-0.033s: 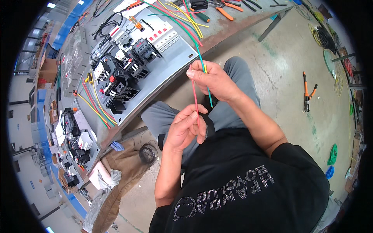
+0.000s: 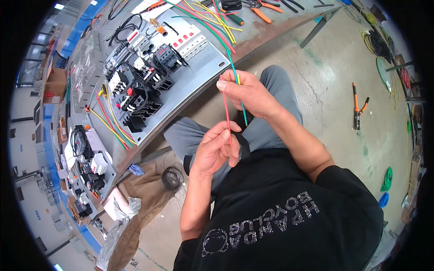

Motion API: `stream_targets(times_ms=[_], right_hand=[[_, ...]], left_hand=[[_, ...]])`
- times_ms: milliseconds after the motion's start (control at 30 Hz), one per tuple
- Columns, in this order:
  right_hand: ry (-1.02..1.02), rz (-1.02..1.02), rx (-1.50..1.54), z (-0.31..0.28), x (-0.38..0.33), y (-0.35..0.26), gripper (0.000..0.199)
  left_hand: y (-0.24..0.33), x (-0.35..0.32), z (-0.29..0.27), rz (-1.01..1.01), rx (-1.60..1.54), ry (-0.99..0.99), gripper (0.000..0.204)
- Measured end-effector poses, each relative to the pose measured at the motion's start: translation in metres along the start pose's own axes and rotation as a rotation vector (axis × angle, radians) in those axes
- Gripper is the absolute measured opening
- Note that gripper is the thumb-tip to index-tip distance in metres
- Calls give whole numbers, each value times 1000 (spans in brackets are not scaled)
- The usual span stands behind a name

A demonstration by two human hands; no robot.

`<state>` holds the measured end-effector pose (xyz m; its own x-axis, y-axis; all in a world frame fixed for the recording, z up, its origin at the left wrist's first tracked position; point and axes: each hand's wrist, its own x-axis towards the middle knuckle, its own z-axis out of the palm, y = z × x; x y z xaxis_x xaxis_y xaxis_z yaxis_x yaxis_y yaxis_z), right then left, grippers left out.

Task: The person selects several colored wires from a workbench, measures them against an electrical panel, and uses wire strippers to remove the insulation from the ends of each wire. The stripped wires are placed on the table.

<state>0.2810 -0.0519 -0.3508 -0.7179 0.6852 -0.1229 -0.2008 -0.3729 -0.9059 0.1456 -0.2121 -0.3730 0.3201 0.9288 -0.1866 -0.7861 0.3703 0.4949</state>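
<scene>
Over my lap, a red wire [image 2: 226, 105] runs between my two hands. Its lower part is pinched between the thumb and fingers of my left hand [image 2: 211, 150]. My right hand [image 2: 249, 94] grips its upper end between thumb and forefinger. A green wire [image 2: 244, 116] also passes through the right hand, its lower end hanging free beside the red one. A short bit of yellow wire [image 2: 238, 79] shows at the same fingers. Close by on the bench lies a grey metal mounting plate [image 2: 192, 83] carrying black contactors [image 2: 167, 58] and white breakers [image 2: 192, 47].
Loose red, green and yellow wires [image 2: 219, 31] cross the plate's far corner. Orange-handled pliers [image 2: 261, 15] lie farther along the bench [image 2: 262, 38]. Another orange-handled tool [image 2: 357, 108] is on the floor at right. A brown cloth [image 2: 144, 198] and a black wire coil [image 2: 172, 178] are at lower left.
</scene>
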Motion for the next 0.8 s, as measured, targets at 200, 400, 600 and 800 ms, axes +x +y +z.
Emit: stream_targets(times_ms=[200, 400, 600, 800], right_hand=[[-46, 24, 114, 3, -2, 1, 25], [-76, 61, 200, 3, -2, 2, 24], [-116, 70, 288, 1, -2, 1, 22], [-152, 99, 324, -2, -2, 14, 21]], left_hand=[[-9, -3, 0, 16, -32, -14, 27], [-13, -3, -5, 40, -53, -47, 27], [-15, -1, 0, 28, -64, -10, 27], [-25, 3, 6, 86, -64, 7, 24]])
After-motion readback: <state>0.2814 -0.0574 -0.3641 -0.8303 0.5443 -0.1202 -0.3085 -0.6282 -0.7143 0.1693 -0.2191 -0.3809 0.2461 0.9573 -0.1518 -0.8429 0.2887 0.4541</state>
